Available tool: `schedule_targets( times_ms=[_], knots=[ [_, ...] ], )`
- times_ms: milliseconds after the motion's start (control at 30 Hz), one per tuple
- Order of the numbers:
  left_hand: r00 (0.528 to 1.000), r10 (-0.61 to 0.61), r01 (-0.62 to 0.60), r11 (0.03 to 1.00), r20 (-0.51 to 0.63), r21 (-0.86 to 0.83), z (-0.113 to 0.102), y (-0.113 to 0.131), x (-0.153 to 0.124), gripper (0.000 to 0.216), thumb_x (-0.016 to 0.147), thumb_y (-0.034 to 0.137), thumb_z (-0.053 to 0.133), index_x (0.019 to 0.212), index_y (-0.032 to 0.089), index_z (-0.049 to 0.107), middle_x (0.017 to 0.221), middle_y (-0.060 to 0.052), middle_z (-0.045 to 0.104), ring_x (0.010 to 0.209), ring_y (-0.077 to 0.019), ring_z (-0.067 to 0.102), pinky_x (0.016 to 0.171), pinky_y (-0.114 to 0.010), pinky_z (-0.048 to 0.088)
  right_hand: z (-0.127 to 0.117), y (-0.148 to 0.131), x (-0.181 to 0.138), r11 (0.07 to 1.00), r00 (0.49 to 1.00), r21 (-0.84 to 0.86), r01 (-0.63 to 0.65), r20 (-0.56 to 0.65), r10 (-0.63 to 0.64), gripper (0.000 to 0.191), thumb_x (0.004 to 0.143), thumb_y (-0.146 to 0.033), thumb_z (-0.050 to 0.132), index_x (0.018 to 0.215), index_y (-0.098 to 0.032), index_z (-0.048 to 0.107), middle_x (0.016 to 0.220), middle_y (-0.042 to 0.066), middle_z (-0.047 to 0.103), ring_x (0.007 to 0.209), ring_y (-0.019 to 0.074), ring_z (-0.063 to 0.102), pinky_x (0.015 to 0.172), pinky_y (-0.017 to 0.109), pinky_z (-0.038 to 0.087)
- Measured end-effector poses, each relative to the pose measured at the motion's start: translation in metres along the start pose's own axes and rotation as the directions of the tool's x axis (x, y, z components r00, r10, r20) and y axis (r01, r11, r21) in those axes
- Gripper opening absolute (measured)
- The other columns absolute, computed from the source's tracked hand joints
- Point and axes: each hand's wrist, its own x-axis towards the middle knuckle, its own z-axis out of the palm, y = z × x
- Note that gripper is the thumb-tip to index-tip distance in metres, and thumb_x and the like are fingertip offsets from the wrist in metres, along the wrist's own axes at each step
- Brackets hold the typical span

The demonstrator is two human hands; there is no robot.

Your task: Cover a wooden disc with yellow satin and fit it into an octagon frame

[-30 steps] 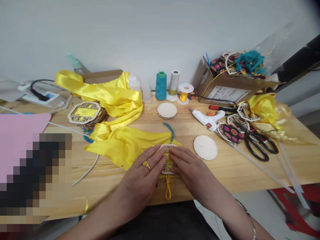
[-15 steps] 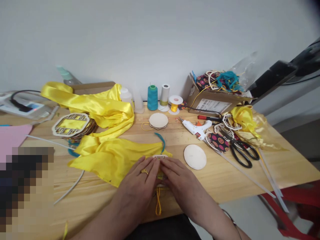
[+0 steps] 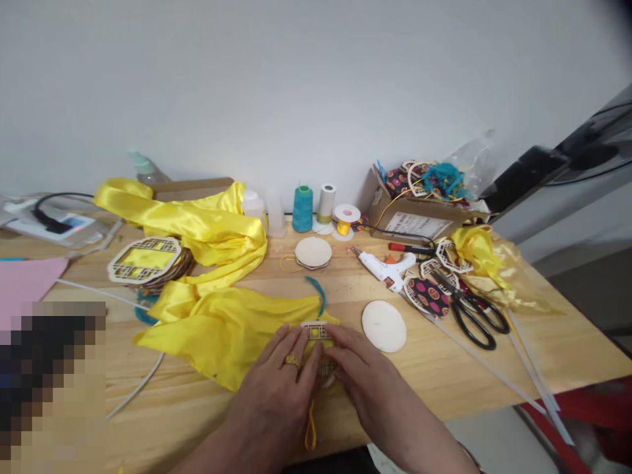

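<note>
A small wooden lattice frame (image 3: 316, 329) with yellow satin showing through it lies low on the table in front of me, partly hidden by my fingers. My left hand (image 3: 281, 372), wearing a ring, presses along its left side, thumb over the middle. From the other side my right hand (image 3: 360, 365) grips it with bent fingers. A yellow cord loop (image 3: 310, 428) hangs from its near edge, and a teal cord (image 3: 316, 293) sticks out beyond the far edge. Yellow satin cloth (image 3: 222, 329) spreads left from under the frame.
Left stands a stack of lattice frames (image 3: 145, 260). White discs (image 3: 384, 326) lie right and behind. A glue gun (image 3: 388, 268), black scissors (image 3: 476, 319) and glue sticks (image 3: 494, 368) lie right. Thread spools (image 3: 303, 209) and a filled cardboard box (image 3: 415, 214) line the wall.
My fingers have parted a little at the far edge, so more of the lattice frame shows. My left thumb lies across it. The whole view has shifted slightly.
</note>
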Motion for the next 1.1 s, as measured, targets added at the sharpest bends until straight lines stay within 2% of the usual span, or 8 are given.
schedule_targets(
  times_ms=[167,233,300,400,567,767,967,1100],
  knots=[
    [0.997,-0.04,0.041,0.999,-0.062,0.011,0.005,0.001,-0.001,0.033,0.09,0.02,0.04,0.093,0.014,0.073,0.093,-0.017,0.075,0.101,-0.0302,0.065,0.091,-0.046,0.047,-0.049,0.035,0.006,0.932,0.971,-0.33,-0.15,-0.225,0.077,0.031,0.089,-0.013,0.042,0.11,-0.014,0.064,0.118,0.014,0.064,0.109,0.0244,0.059,0.093,0.04,0.05],
    [0.995,-0.052,0.053,0.998,-0.086,0.014,0.007,0.001,-0.001,0.035,0.091,0.024,0.04,0.091,0.015,0.073,0.093,-0.016,0.075,0.1,-0.0298,0.066,0.091,-0.046,0.047,-0.077,0.057,0.015,0.796,0.93,-0.515,-0.319,-0.331,0.159,0.026,0.09,-0.02,0.044,0.099,-0.015,0.068,0.108,0.012,0.068,0.099,0.0244,0.062,0.085,0.037,0.052],
    [0.994,-0.05,0.052,0.999,-0.099,0.013,0.009,0.0,-0.002,0.037,0.092,0.026,0.038,0.09,0.016,0.073,0.093,-0.016,0.075,0.098,-0.0295,0.066,0.091,-0.046,0.047,-0.103,0.078,0.028,0.558,0.901,-0.707,-0.434,-0.321,0.293,0.029,0.092,-0.018,0.04,0.092,-0.017,0.069,0.104,0.01,0.069,0.094,0.0232,0.063,0.078,0.032,0.051],
    [0.993,-0.043,0.044,0.999,-0.109,0.01,0.01,0.0,-0.003,0.037,0.093,0.027,0.038,0.09,0.016,0.073,0.091,-0.015,0.075,0.097,-0.0294,0.067,0.09,-0.046,0.047,-0.131,0.106,0.05,0.468,0.881,-0.756,-0.457,-0.314,0.354,0.03,0.09,-0.017,0.041,0.085,-0.013,0.07,0.091,0.015,0.069,0.083,0.0259,0.065,0.063,0.03,0.047],
    [0.994,-0.046,0.047,0.999,-0.103,0.014,0.013,0.001,-0.004,0.031,0.09,0.027,0.043,0.092,0.015,0.071,0.095,-0.017,0.074,0.098,-0.0315,0.066,0.089,-0.047,0.048,-0.145,0.135,0.078,0.48,0.91,-0.814,-0.328,-0.136,0.391,0.027,0.087,-0.013,0.044,0.091,-0.015,0.07,0.094,0.015,0.071,0.087,0.0269,0.067,0.063,0.029,0.046],
    [0.995,-0.02,0.024,0.999,-0.1,0.032,0.01,0.002,-0.002,0.025,0.087,0.024,0.048,0.092,0.014,0.07,0.093,-0.017,0.074,0.095,-0.0312,0.068,0.084,-0.047,0.053,-0.145,0.149,0.088,0.532,0.917,-0.814,-0.234,-0.003,0.399,0.026,0.083,-0.01,0.049,0.096,-0.017,0.071,0.092,0.014,0.073,0.087,0.0287,0.067,0.069,0.034,0.048],
    [0.999,-0.026,0.026,1.0,-0.031,0.013,0.005,0.003,-0.001,0.026,0.087,0.023,0.048,0.093,0.011,0.071,0.096,-0.021,0.073,0.097,-0.0342,0.068,0.084,-0.048,0.054,-0.147,0.156,0.083,0.557,0.943,-0.794,-0.244,-0.06,0.327,0.022,0.082,-0.014,0.053,0.092,-0.019,0.072,0.082,0.014,0.072,0.076,0.0292,0.067,0.061,0.035,0.048],
    [1.0,-0.009,0.009,1.0,-0.012,0.017,0.003,0.002,-0.002,0.025,0.086,0.023,0.05,0.094,0.011,0.071,0.097,-0.022,0.073,0.097,-0.0351,0.067,0.083,-0.049,0.055,-0.15,0.136,0.072,0.581,0.966,-0.773,-0.257,-0.182,0.185,0.023,0.087,-0.022,0.049,0.101,-0.02,0.068,0.087,0.014,0.071,0.076,0.0289,0.064,0.06,0.036,0.046]
  ],
)
